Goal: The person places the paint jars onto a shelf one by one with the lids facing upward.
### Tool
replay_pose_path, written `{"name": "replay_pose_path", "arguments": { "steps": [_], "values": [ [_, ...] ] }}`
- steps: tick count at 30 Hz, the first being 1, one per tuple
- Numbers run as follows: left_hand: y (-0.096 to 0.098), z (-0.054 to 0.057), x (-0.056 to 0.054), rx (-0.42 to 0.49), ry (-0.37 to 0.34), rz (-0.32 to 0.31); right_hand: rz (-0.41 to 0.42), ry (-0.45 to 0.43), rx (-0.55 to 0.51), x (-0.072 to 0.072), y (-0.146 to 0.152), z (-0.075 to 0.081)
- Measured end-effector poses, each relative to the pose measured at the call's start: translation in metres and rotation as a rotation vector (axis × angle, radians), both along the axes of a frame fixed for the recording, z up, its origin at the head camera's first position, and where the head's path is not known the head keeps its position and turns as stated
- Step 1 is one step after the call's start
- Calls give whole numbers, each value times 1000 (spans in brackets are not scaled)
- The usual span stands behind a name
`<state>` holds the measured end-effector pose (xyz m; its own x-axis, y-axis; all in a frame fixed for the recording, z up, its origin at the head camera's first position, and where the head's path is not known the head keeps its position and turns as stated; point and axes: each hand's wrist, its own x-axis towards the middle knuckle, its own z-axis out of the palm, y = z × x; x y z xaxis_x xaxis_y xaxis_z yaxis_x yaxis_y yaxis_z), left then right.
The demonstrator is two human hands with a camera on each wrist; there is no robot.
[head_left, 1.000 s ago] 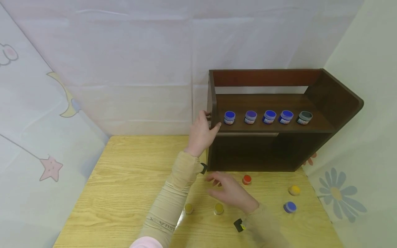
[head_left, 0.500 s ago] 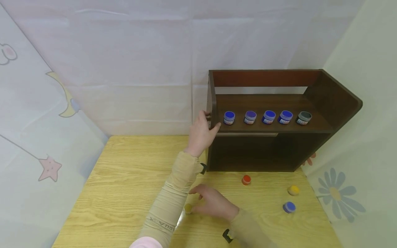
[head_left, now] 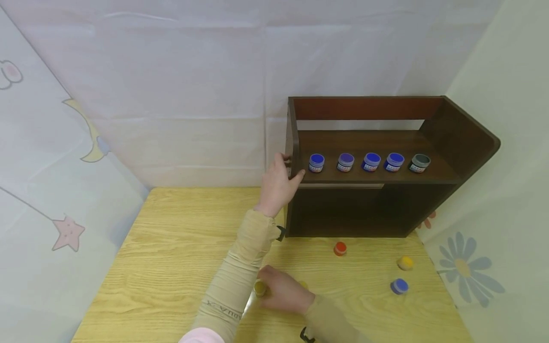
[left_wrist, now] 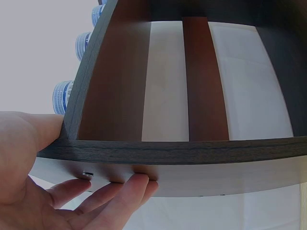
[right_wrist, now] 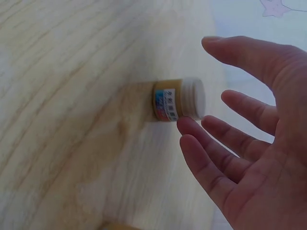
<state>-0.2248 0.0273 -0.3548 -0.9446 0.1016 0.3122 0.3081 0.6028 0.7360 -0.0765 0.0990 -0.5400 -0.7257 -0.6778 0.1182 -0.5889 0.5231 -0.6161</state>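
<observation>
My left hand (head_left: 279, 186) grips the left side panel of a dark brown wooden shelf (head_left: 360, 140); in the left wrist view its thumb lies at the front edge and its fingers press the outer face. On the table, my right hand (head_left: 286, 291) is beside a small ochre paint jar (head_left: 259, 287). The right wrist view shows that jar (right_wrist: 168, 100) upright with a pale lid and a label, between the spread thumb and fingers of the right hand (right_wrist: 283, 167). A second ochre jar (head_left: 303, 284) is mostly hidden behind this hand.
Several paint jars, blue (head_left: 316, 163), purple (head_left: 345, 162) and dark grey (head_left: 419, 163), stand in a row on the upper shelf board. A red jar (head_left: 340, 248), a yellow jar (head_left: 405, 262) and a blue jar (head_left: 399, 286) are on the wooden table (head_left: 180, 247).
My right hand has moved left and toward me across the table, passing over one ochre jar to reach the other. My left hand has stayed on the shelf panel.
</observation>
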Motion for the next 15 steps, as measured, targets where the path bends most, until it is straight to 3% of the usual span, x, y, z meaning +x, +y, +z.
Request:
{"name": "replay_pose_path", "arguments": {
  "steps": [15],
  "values": [
    [-2,1,2,1,-7,-6,-45,55,118,-2,-10,-12]
  ]
}}
